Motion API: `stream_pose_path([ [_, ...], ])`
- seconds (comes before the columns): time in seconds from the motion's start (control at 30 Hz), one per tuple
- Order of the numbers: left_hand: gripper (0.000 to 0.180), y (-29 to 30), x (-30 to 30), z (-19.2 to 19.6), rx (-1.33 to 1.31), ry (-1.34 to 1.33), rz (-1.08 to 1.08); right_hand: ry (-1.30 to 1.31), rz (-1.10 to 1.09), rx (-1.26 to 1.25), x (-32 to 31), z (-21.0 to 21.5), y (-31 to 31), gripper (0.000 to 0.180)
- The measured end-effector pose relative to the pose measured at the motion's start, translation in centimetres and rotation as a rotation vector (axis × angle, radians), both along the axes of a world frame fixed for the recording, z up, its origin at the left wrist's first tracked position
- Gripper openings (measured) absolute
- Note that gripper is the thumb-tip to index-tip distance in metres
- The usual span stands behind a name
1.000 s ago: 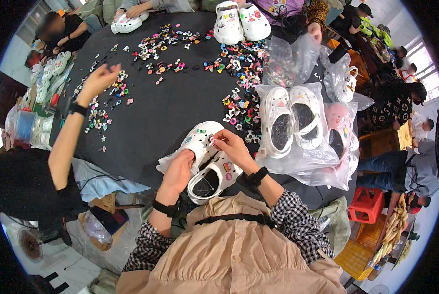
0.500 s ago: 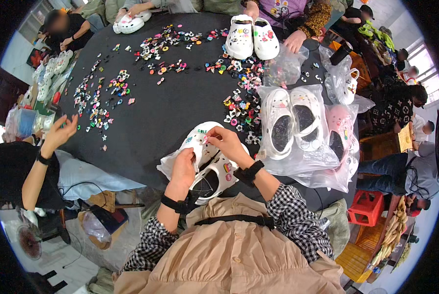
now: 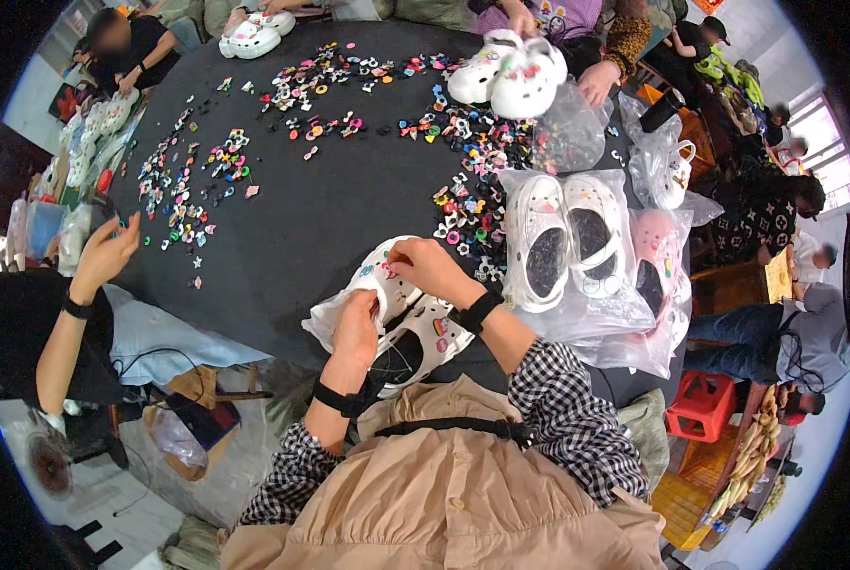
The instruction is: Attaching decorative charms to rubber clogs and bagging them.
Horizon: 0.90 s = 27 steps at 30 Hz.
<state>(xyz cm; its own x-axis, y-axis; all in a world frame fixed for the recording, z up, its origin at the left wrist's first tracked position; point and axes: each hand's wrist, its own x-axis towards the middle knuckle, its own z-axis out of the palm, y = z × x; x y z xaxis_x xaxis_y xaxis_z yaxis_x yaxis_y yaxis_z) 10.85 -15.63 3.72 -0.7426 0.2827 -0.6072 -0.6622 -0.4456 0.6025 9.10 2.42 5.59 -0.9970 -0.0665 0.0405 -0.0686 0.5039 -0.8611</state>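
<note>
In front of me at the table's near edge lies a white clog point(image 3: 373, 257) with small charms on its upper. My left hand point(image 3: 355, 332) is closed on its rim, with some fingers hidden inside. Over the upper, my right hand point(image 3: 434, 273) is closed in a pinch beside a pinkish charm; what its fingertips hold, if anything, is hidden. A second white clog point(image 3: 450, 328) lies against the first, bearing a rainbow-coloured charm and a pink one. Thin clear plastic shows about the left clog's side.
Loose colourful charms point(image 3: 325, 81) are scattered over the black table point(image 3: 330, 204). Bagged white clogs point(image 3: 542, 242) and bagged pink clogs point(image 3: 658, 237) lie to my right. Across the table a co-worker handles white clogs point(image 3: 525, 81); another person's hand point(image 3: 107, 252) is raised at left.
My right hand has shifted slightly left and up over the clog's upper. My left hand stays in place. Across the table, the co-worker's white clogs have moved right and tilted together.
</note>
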Motion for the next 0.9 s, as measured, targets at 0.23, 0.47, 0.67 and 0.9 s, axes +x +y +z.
stream_pose_path([
  [0.23,0.008,-0.2,0.1,-0.4,-0.032,0.02,-0.007,-0.081,-0.006,-0.044,-0.3,0.3,-0.2,0.016],
  [0.47,0.011,0.3,0.6,0.5,-0.061,0.083,0.0,-0.028,0.137,0.031,-1.4,1.1,1.0,0.016],
  [0.67,0.014,0.0,0.9,0.0,-0.069,0.075,0.0,-0.22,0.233,0.058,-2.5,1.4,1.0,0.015],
  [0.9,0.011,0.3,1.0,1.7,-0.025,0.068,0.025,-0.174,0.178,0.345,-3.3,0.5,0.4,0.038],
])
